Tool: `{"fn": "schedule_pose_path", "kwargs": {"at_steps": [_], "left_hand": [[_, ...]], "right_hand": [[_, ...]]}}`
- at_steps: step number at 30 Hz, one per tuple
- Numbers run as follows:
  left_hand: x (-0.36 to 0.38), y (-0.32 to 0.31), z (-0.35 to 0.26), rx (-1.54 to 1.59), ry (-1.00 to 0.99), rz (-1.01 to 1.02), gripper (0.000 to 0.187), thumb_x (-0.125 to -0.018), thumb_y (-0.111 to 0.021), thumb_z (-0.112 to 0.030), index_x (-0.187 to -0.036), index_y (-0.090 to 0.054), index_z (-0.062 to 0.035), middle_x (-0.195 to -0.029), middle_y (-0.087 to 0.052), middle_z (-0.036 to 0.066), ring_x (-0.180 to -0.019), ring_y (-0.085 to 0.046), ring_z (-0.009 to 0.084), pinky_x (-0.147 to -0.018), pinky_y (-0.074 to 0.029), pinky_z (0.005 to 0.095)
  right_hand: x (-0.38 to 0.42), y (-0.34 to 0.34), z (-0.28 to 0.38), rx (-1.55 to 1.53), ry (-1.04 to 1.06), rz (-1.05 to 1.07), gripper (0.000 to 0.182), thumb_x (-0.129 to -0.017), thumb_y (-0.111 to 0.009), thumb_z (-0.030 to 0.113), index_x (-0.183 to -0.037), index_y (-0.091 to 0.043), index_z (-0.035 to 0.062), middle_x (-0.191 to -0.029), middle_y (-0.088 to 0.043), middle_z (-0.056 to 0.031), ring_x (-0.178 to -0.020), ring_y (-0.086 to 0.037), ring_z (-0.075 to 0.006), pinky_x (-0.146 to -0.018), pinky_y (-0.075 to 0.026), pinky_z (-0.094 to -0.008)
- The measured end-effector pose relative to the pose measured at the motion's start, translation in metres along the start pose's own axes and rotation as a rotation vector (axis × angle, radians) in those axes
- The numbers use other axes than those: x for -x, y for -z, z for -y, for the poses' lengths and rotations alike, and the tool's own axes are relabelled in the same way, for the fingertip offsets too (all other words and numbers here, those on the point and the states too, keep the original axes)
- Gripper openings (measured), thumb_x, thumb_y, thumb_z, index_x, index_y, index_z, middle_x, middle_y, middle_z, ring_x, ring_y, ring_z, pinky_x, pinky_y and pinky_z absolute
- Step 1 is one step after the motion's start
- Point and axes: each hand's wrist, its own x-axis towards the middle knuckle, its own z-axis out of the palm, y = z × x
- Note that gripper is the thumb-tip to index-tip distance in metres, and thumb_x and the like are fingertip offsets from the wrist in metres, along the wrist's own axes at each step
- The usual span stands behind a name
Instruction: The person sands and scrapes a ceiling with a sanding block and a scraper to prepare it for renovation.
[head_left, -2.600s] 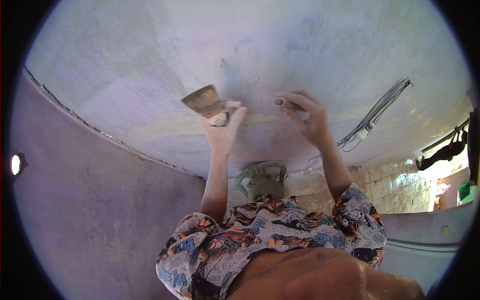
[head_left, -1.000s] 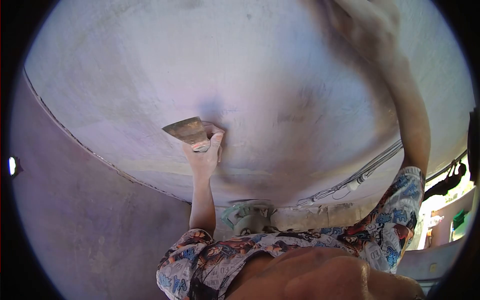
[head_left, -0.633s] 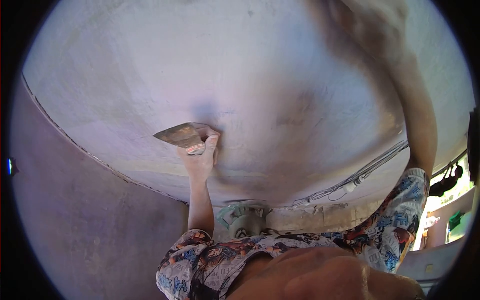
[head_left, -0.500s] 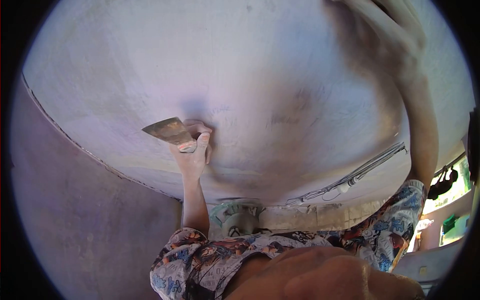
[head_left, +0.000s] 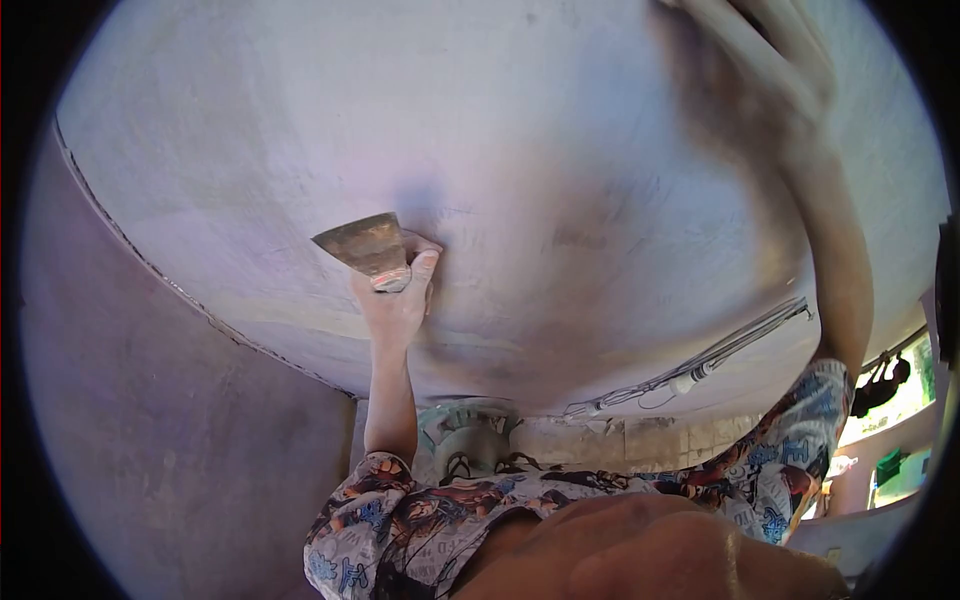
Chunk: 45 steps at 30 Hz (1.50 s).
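My left hand [head_left: 397,300] is closed around the handle of a putty knife [head_left: 365,245]. Its wide, stained blade points up and to the left, in front of the pale plastered wall [head_left: 480,100]. Orange and white show at the handle end by my thumb. At the upper right, my right hand [head_left: 765,65] is raised close to the camera against the same surface. The top edge cuts off its fingers, and a dark shape shows beside them, so its grip is hidden. A broad shadow lies beside that arm.
A bundle of wires with bulb holders [head_left: 690,375] hangs at the lower right. Below stands a greenish stool-like object [head_left: 465,430]. A darker wall [head_left: 200,420] meets the pale surface at the left. Bright openings [head_left: 905,395] show at the far right, with a dark hanging shape.
The view has shifted, so wall marks appear farther right. My left hand and the putty knife appear farther right and slightly higher, blade face turned more toward me. My right hand appears slightly farther left.
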Motion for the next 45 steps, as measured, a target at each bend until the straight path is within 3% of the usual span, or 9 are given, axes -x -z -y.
{"fn": "schedule_pose_path", "kwargs": {"at_steps": [9,13,15,18,22,24,28,32,45], "left_hand": [[-0.003,-0.002,0.003,0.005,-0.019,-0.008,0.017,-0.093,-0.065,-0.010,-0.089,-0.059,0.0051,-0.080,-0.057,0.010,-0.034,-0.039,0.0074,-0.031,-0.027,0.0237],[-0.007,0.010,0.006,-0.015,-0.004,-0.026,0.017,-0.093,-0.065,-0.012,-0.092,-0.059,0.0041,-0.082,-0.056,0.010,-0.034,-0.039,0.0073,-0.031,-0.027,0.0234],[-0.002,0.013,0.004,0.043,0.039,0.005,0.012,-0.089,-0.066,0.000,-0.095,-0.057,0.0058,-0.092,-0.064,0.010,-0.041,-0.045,0.0064,-0.033,-0.031,0.0214],[-0.002,0.000,0.010,0.032,-0.071,0.023,0.019,-0.094,-0.064,-0.012,-0.094,-0.058,0.0059,-0.084,-0.056,0.012,-0.034,-0.038,0.0069,-0.031,-0.026,0.0236],[-0.006,0.014,0.012,-0.008,0.003,0.038,0.021,-0.094,-0.066,-0.014,-0.094,-0.058,0.0054,-0.077,-0.055,0.010,-0.033,-0.038,0.0068,-0.031,-0.027,0.0233],[-0.005,0.022,0.010,0.060,0.102,0.019,0.016,-0.088,-0.068,-0.001,-0.097,-0.057,0.0055,-0.100,-0.065,0.012,-0.044,-0.046,0.0060,-0.033,-0.032,0.0207],[-0.002,0.014,0.012,0.067,0.033,0.029,0.015,-0.088,-0.069,-0.002,-0.096,-0.058,0.0050,-0.098,-0.066,0.012,-0.041,-0.045,0.0059,-0.033,-0.030,0.0209],[-0.010,0.025,0.009,-0.003,0.057,0.027,0.015,-0.088,-0.069,-0.003,-0.095,-0.059,0.0053,-0.098,-0.066,0.013,-0.041,-0.046,0.0062,-0.033,-0.030,0.0212],[-0.012,0.024,0.013,0.000,0.073,0.074,0.015,-0.089,-0.068,-0.002,-0.099,-0.059,0.0044,-0.099,-0.067,0.013,-0.041,-0.044,0.0054,-0.034,-0.029,0.0211]], "right_hand": [[0.027,0.013,-0.006,0.043,-0.018,0.103,0.021,-0.072,-0.073,-0.001,-0.092,-0.066,-0.0014,-0.074,-0.049,-0.0047,-0.063,-0.048,-0.0156,-0.049,-0.040,-0.0280],[0.001,-0.019,-0.016,0.037,0.129,-0.229,0.019,-0.071,-0.073,-0.003,-0.088,-0.066,-0.0006,-0.069,-0.047,-0.0037,-0.059,-0.047,-0.0159,-0.048,-0.039,-0.0285],[0.023,0.026,-0.008,0.058,0.009,0.160,0.018,-0.074,-0.071,-0.001,-0.090,-0.065,-0.0011,-0.075,-0.049,-0.0050,-0.064,-0.050,-0.0178,-0.051,-0.042,-0.0294],[0.034,0.045,-0.007,0.060,-0.022,0.270,0.017,-0.075,-0.071,0.000,-0.090,-0.065,-0.0008,-0.076,-0.050,-0.0052,-0.066,-0.050,-0.0183,-0.053,-0.043,-0.0298],[0.005,-0.020,-0.025,0.061,0.120,-0.125,0.013,-0.074,-0.072,-0.001,-0.085,-0.065,-0.0001,-0.071,-0.047,-0.0042,-0.061,-0.048,-0.0168,-0.050,-0.041,-0.0304],[0.018,0.017,-0.018,0.085,0.100,0.016,0.013,-0.074,-0.071,-0.001,-0.085,-0.065,-0.0004,-0.073,-0.048,-0.0048,-0.063,-0.049,-0.0175,-0.051,-0.041,-0.0304],[0.025,0.044,-0.009,0.091,0.004,0.277,0.014,-0.074,-0.072,0.000,-0.086,-0.064,-0.0012,-0.075,-0.048,-0.0055,-0.065,-0.050,-0.0185,-0.052,-0.042,-0.0304],[0.002,-0.022,-0.021,0.029,0.132,-0.161,0.016,-0.072,-0.076,0.000,-0.084,-0.066,-0.0011,-0.069,-0.046,-0.0039,-0.060,-0.048,-0.0166,-0.049,-0.040,-0.0298],[0.052,0.028,0.010,0.032,-0.097,0.096,0.018,-0.074,-0.074,0.000,-0.090,-0.066,-0.0013,-0.072,-0.048,-0.0049,-0.062,-0.049,-0.0173,-0.050,-0.041,-0.0305]]}}
